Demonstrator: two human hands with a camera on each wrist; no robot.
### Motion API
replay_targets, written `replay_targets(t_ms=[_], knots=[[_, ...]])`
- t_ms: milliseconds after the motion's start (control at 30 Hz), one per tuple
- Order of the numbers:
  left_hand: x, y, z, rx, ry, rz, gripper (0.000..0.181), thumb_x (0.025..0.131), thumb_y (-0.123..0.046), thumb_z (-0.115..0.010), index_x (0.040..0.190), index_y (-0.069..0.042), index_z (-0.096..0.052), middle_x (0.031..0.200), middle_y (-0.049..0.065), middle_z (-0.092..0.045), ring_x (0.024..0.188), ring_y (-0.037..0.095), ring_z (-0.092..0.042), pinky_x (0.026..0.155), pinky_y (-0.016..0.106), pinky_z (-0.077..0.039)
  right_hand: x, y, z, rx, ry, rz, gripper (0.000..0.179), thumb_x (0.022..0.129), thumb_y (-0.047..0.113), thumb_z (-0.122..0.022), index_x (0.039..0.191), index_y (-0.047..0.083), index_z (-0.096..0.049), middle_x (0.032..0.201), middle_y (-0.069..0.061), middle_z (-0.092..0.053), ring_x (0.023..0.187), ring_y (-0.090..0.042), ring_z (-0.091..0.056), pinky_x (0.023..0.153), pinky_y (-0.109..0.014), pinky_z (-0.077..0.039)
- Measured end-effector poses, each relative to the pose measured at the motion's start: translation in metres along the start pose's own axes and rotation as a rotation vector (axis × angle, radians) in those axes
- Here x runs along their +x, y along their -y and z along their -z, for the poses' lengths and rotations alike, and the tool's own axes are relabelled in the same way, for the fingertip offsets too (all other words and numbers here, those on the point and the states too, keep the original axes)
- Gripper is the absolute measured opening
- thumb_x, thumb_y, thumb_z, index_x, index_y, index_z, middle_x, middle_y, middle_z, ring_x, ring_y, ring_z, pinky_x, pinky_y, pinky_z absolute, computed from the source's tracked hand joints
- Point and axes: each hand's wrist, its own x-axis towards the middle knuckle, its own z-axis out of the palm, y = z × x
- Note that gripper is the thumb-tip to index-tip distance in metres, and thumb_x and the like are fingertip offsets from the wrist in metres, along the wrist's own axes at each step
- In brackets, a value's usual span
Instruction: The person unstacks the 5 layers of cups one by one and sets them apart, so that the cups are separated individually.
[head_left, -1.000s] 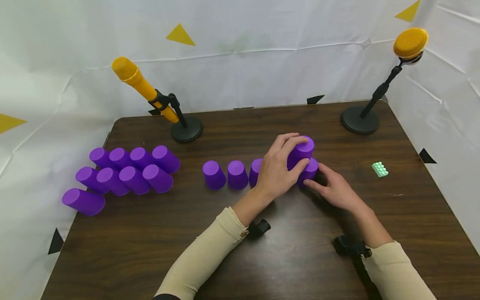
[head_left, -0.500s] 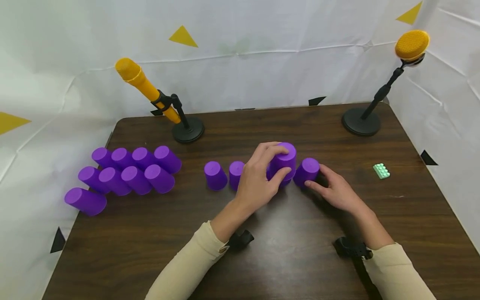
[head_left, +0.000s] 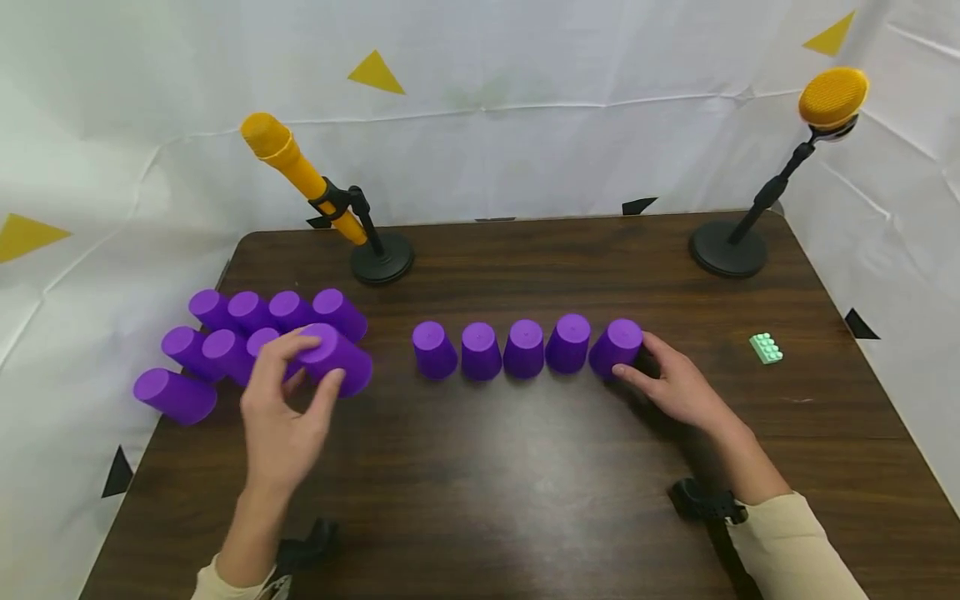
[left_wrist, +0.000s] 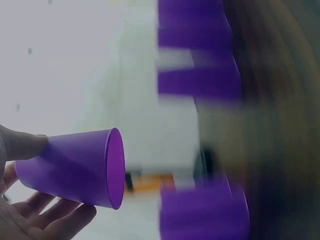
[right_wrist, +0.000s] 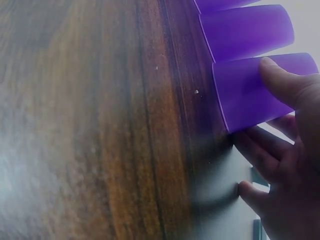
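Observation:
My left hand [head_left: 281, 442] holds an upside-down purple cup [head_left: 341, 367] in the air before the left group of cups. In the left wrist view, thumb and fingers grip that purple cup [left_wrist: 75, 167] around its side, its mouth toward the table. My right hand [head_left: 682, 387] grips the rightmost cup [head_left: 615, 348] of a row of upside-down purple cups [head_left: 523, 350] on the table. The right wrist view shows the thumb on one side of this cup [right_wrist: 245, 97], with fingers on the other side. The raised cup and left hand hide part of the left group.
Several more purple cups [head_left: 174, 396] stand together at the left of the dark wooden table [head_left: 480, 483]. At the back are a yellow microphone [head_left: 296, 171] on a stand and a round yellow microphone [head_left: 832, 98] on another. A mint-green toy brick [head_left: 766, 348] lies at right.
My left hand has carried a cup leftward from above the right end of the row to the left group, uncovering the row. The right hand has stayed at the rightmost cup.

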Motion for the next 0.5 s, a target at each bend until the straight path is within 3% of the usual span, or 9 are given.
replay_targets(t_ms=[133, 233, 367, 500], knots=[[-0.013, 0.055, 0.048, 0.191, -0.11, 0.134, 0.046, 0.077, 0.008, -0.077, 0.121, 0.001, -0.063, 0.117, 0.012, -0.061, 0.103, 0.011, -0.058, 0.084, 0.014, -0.049, 0.001, 0.0, -0.001, -0.001, -0.006, 0.013, 0.062, 0.095, 0.036, -0.065, 0.143, 0.002, -0.043, 0.136, -0.024, -0.053, 0.13, -0.043, -0.044, 0.105, -0.062, -0.032], [-0.024, 0.085, 0.073, 0.34, -0.165, 0.264, 0.048, 0.08, 0.0, -0.078, 0.125, -0.006, -0.062, 0.117, 0.008, -0.06, 0.103, 0.007, -0.058, 0.084, 0.013, -0.049, 0.002, -0.001, -0.001, 0.002, -0.009, 0.018, 0.063, 0.095, 0.037, -0.064, 0.143, 0.002, -0.042, 0.137, -0.024, -0.052, 0.13, -0.043, -0.044, 0.105, -0.063, -0.031], [-0.032, 0.114, 0.088, 0.45, -0.195, 0.336, 0.045, 0.081, -0.003, -0.078, 0.123, -0.005, -0.062, 0.116, 0.011, -0.061, 0.1, 0.002, -0.054, 0.081, 0.009, -0.044, 0.002, -0.001, -0.001, 0.001, -0.011, 0.015, 0.064, 0.095, 0.037, -0.065, 0.143, 0.002, -0.042, 0.136, -0.024, -0.052, 0.13, -0.043, -0.044, 0.105, -0.062, -0.031], [-0.035, 0.134, 0.092, 0.471, -0.2, 0.349, 0.042, 0.08, -0.001, -0.078, 0.119, -0.001, -0.063, 0.115, 0.016, -0.061, 0.101, 0.012, -0.054, 0.079, 0.009, -0.04, 0.002, -0.001, -0.001, -0.001, -0.008, 0.009, 0.066, 0.095, 0.037, -0.065, 0.144, 0.001, -0.041, 0.138, -0.024, -0.051, 0.131, -0.042, -0.043, 0.106, -0.062, -0.031]])
